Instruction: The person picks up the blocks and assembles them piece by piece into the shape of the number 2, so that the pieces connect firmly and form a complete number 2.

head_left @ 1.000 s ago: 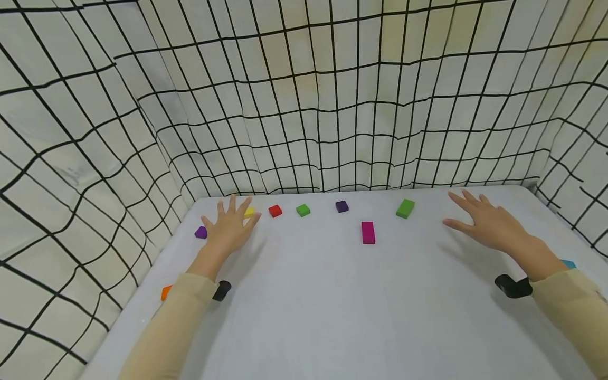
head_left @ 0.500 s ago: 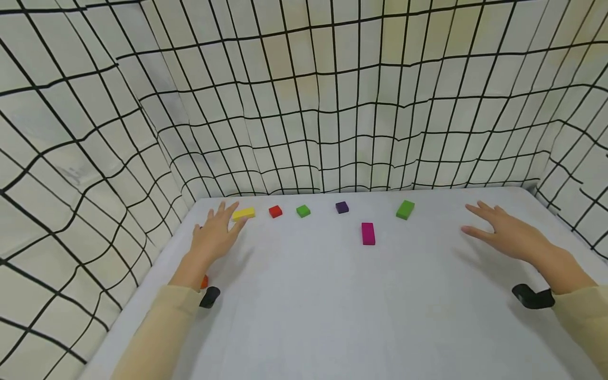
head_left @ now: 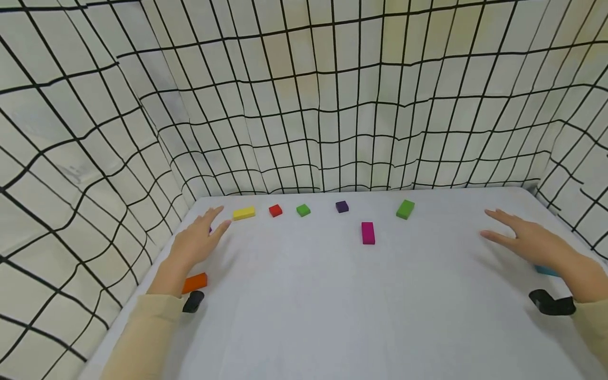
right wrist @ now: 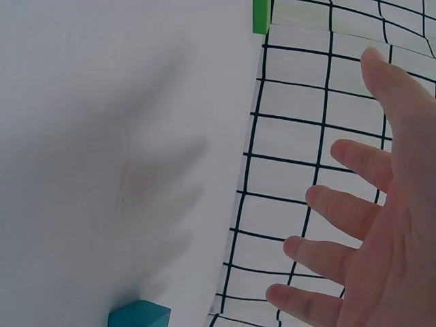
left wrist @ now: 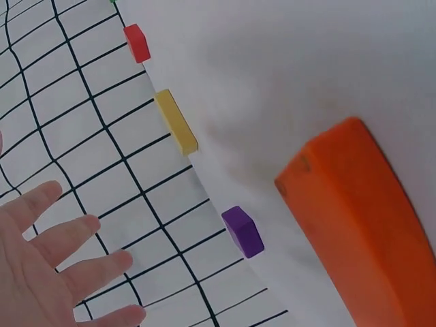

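My left hand [head_left: 193, 243] hovers over the left side of the white table, fingers spread and holding nothing. Beneath its wrist lies an orange block [head_left: 195, 283], large in the left wrist view. A purple block [left wrist: 243, 232] is mostly hidden behind that hand in the head view. Just past the fingertips sits a yellow block [head_left: 244, 213]. On the right side my right hand [head_left: 539, 244] also hovers, fingers extended, with nothing in it. Partly covered by it is a teal-blue block [head_left: 547, 271], which shows at the bottom of the right wrist view.
Along the far edge lie a red block [head_left: 275, 210], a small green block [head_left: 303, 210], a dark purple block [head_left: 342, 206] and a larger green block [head_left: 405, 209]. A magenta block [head_left: 368, 233] lies nearer. Black netting [head_left: 323, 111] over white walls encloses the table [head_left: 332, 316].
Both hands have drawn apart and toward me, the left one leftward and the right one rightward. The yellow and orange blocks have come into fuller view. No block has visibly moved.
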`<action>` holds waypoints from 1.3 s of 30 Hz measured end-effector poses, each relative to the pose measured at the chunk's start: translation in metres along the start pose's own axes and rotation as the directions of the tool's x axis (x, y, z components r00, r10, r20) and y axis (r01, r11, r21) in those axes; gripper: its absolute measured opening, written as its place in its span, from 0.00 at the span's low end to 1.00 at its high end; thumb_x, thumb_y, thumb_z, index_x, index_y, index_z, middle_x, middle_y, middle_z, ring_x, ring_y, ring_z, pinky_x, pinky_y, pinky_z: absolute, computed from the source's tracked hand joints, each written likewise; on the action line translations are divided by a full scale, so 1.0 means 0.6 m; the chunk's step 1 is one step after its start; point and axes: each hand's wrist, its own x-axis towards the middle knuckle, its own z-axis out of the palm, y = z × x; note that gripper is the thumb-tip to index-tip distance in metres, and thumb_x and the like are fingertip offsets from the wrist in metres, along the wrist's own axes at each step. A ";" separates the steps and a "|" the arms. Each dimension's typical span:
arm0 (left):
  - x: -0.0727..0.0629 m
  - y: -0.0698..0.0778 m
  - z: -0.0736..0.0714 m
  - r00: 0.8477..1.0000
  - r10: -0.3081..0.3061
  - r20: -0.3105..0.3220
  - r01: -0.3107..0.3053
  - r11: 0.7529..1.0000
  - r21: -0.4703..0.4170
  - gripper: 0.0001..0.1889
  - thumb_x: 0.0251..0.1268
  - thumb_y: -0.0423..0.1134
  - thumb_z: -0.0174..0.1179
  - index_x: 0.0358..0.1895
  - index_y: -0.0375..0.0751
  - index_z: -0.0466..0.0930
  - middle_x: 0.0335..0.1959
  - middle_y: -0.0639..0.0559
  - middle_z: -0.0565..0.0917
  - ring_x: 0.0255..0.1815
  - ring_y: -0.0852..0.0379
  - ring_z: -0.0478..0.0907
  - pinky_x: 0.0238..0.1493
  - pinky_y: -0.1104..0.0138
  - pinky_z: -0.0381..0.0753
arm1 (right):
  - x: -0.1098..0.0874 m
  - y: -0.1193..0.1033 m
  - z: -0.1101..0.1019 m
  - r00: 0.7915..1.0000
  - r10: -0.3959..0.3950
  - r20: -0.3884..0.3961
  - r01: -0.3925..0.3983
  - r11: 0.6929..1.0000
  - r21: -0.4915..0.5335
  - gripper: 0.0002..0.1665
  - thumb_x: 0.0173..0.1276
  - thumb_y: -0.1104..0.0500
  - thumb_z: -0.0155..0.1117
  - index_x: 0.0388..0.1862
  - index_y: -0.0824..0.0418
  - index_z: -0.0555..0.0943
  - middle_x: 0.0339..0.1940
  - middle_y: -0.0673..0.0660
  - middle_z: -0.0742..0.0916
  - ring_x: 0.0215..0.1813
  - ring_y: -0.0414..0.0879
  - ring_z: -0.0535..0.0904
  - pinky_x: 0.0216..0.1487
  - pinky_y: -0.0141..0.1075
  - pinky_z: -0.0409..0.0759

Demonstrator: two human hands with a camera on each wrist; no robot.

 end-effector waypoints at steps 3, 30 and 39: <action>0.000 -0.010 -0.005 1.000 -0.002 0.021 0.002 1.000 -0.008 0.41 0.79 0.69 0.35 0.83 0.46 0.52 0.64 0.27 0.75 0.51 0.33 0.78 0.42 0.43 0.80 | -0.004 0.013 -0.001 1.000 0.023 0.002 -0.023 1.000 -0.009 0.51 0.79 0.34 0.51 0.82 0.68 0.49 0.76 0.82 0.55 0.70 0.86 0.51 0.62 0.79 0.53; -0.032 -0.097 -0.024 0.983 -0.003 0.182 0.041 0.978 -0.204 0.34 0.76 0.57 0.57 0.72 0.34 0.71 0.66 0.30 0.76 0.67 0.25 0.67 0.59 0.33 0.70 | -0.023 0.096 0.004 0.999 -0.008 0.036 0.009 0.999 -0.032 0.47 0.73 0.41 0.65 0.69 0.79 0.66 0.66 0.86 0.68 0.60 0.83 0.71 0.50 0.75 0.71; -0.045 -0.117 -0.025 0.966 0.020 0.258 0.048 0.967 -0.252 0.32 0.70 0.49 0.66 0.69 0.32 0.74 0.63 0.31 0.79 0.63 0.28 0.73 0.58 0.36 0.74 | -0.027 0.111 0.003 0.999 -0.012 0.042 0.012 1.000 -0.014 0.46 0.66 0.45 0.74 0.64 0.82 0.70 0.59 0.84 0.76 0.56 0.83 0.74 0.46 0.70 0.77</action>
